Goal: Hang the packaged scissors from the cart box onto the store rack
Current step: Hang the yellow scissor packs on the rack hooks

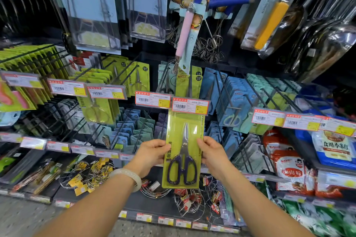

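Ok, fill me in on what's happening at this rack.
A person is stocking a store rack of hanging kitchen tools. Both hands hold one yellow-green scissors package upright by its side edges: the left hand on the left edge, the right hand on the right. The pack's top sits just behind a red-bordered price tag at the end of a peg. Whether it already hangs on the peg cannot be told.

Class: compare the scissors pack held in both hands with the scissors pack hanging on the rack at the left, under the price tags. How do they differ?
The held scissors pack has dark purple handles; the hanging scissors pack has pale ones. The left hand and right hand pinch the held pack's edges; the hanging pack sits untouched. Both have yellow-green cards and point upward.
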The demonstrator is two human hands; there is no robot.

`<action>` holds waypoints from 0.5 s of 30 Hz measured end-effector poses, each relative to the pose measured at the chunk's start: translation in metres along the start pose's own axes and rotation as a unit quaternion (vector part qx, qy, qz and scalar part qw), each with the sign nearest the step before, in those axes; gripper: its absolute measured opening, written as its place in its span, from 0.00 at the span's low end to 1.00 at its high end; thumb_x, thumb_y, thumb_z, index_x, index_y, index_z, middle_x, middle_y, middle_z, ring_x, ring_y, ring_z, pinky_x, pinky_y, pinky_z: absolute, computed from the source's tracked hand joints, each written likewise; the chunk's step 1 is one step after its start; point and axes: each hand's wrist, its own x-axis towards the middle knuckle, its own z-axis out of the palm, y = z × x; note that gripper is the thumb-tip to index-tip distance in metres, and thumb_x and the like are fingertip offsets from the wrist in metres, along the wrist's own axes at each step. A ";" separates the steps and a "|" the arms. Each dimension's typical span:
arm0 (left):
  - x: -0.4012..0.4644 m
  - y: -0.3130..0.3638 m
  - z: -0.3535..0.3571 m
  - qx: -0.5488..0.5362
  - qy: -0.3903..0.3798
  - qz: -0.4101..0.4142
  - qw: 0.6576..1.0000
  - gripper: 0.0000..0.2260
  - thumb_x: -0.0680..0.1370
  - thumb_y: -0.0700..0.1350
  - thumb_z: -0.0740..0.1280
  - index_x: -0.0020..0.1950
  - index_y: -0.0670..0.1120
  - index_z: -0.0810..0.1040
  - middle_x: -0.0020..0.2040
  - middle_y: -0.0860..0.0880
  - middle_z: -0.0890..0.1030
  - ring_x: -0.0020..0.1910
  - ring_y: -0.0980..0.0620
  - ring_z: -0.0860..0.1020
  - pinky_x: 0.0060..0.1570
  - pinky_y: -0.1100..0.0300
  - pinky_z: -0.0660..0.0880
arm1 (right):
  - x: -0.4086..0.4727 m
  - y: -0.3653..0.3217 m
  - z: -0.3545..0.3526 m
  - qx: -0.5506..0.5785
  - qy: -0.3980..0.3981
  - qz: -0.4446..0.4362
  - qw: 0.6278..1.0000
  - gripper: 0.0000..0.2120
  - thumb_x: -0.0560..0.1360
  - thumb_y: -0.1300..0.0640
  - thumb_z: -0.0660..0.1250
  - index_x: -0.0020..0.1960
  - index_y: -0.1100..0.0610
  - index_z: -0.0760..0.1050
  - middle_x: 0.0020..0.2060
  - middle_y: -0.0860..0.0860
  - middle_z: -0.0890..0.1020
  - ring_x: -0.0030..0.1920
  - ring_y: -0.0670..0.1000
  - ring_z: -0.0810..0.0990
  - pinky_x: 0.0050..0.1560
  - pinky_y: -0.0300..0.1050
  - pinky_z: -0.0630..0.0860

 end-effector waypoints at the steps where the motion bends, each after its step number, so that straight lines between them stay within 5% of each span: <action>1: 0.001 0.000 -0.001 -0.003 0.000 0.001 1.000 0.05 0.77 0.37 0.66 0.51 0.38 0.79 0.46 0.41 0.82 0.41 0.47 0.79 0.44 0.59 0.79 | 0.003 0.001 -0.001 -0.005 -0.004 -0.001 1.000 0.14 0.76 0.51 0.65 0.47 0.63 0.72 0.42 0.57 0.74 0.44 0.55 0.72 0.48 0.55 0.72; 3: 0.003 0.003 -0.002 0.009 0.006 0.011 1.000 0.04 0.78 0.38 0.65 0.46 0.41 0.80 0.44 0.43 0.83 0.41 0.48 0.81 0.42 0.62 0.81 | 0.007 0.001 -0.002 -0.006 -0.017 -0.008 1.000 0.11 0.76 0.51 0.65 0.46 0.59 0.74 0.42 0.56 0.75 0.43 0.54 0.71 0.48 0.54 0.71; 7: 0.018 0.018 0.001 0.027 0.030 0.035 0.999 0.06 0.78 0.39 0.65 0.43 0.43 0.81 0.45 0.42 0.83 0.46 0.45 0.78 0.56 0.48 0.76 | 0.025 -0.006 0.001 -0.010 0.005 -0.023 1.000 0.12 0.75 0.49 0.64 0.43 0.58 0.72 0.41 0.54 0.71 0.43 0.53 0.68 0.46 0.50 0.65; 11: 0.035 0.023 0.003 0.034 0.063 0.038 0.997 0.07 0.78 0.39 0.65 0.44 0.45 0.81 0.44 0.42 0.83 0.44 0.45 0.76 0.54 0.45 0.76 | 0.040 -0.009 0.010 -0.031 0.029 -0.010 0.999 0.11 0.77 0.48 0.61 0.42 0.55 0.68 0.39 0.55 0.71 0.42 0.53 0.69 0.45 0.52 0.69; 15: 0.047 0.011 0.001 0.066 0.068 0.041 0.995 0.08 0.78 0.39 0.66 0.56 0.38 0.79 0.49 0.40 0.81 0.45 0.46 0.78 0.49 0.53 0.77 | 0.041 -0.001 0.013 -0.074 0.036 0.005 0.997 0.11 0.79 0.51 0.59 0.44 0.58 0.70 0.39 0.54 0.70 0.43 0.52 0.70 0.61 0.60 0.71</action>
